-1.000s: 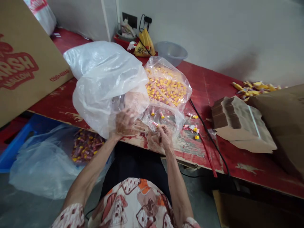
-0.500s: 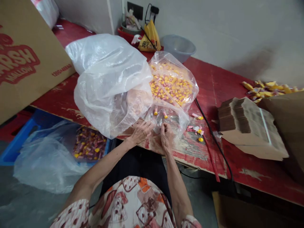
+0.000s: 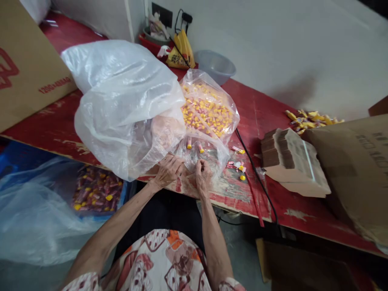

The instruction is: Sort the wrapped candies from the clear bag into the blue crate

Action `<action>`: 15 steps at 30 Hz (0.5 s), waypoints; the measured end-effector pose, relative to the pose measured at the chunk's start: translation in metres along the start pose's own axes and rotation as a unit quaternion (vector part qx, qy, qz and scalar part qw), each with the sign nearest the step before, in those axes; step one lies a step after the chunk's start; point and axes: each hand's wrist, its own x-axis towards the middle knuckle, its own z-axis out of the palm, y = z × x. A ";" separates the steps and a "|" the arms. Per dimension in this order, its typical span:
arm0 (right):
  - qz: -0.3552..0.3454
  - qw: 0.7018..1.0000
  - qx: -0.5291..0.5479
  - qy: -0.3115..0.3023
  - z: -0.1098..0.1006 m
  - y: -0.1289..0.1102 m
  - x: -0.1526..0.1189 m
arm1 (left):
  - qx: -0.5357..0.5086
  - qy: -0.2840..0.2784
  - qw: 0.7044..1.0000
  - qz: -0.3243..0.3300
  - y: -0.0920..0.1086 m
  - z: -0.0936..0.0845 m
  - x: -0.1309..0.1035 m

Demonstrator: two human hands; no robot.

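My left hand (image 3: 170,169) is at the table's front edge, against the lower edge of a large translucent plastic bag (image 3: 121,93). Its fingers are curled in, and whatever they may hold is hidden. Just to its right, my right hand (image 3: 203,176) is closed in a pinch over the open end of a clear bag (image 3: 220,155); I cannot make out anything between the fingertips. That clear bag is full of small pink tubes with yellow caps (image 3: 209,113). Two loose capped tubes (image 3: 200,148) lie near its mouth, just beyond my hands.
A blue crate (image 3: 121,198) with more capped tubes stands low at left, beside a printed carton (image 3: 27,72). On the red table (image 3: 251,109) are a grey basin (image 3: 215,64), a black cable (image 3: 250,157), stacked cardboard pieces (image 3: 294,165), yellow-ended packets (image 3: 312,120) and a carton (image 3: 354,157).
The view has turned right, so everything sits further left in it. My left fingers, spread before, are now curled in. My right hand stays pinched in about the same place.
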 end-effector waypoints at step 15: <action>0.026 0.997 -0.026 0.066 0.005 0.005 -0.001 | -0.037 0.002 0.996 -0.077 0.004 0.009 0.004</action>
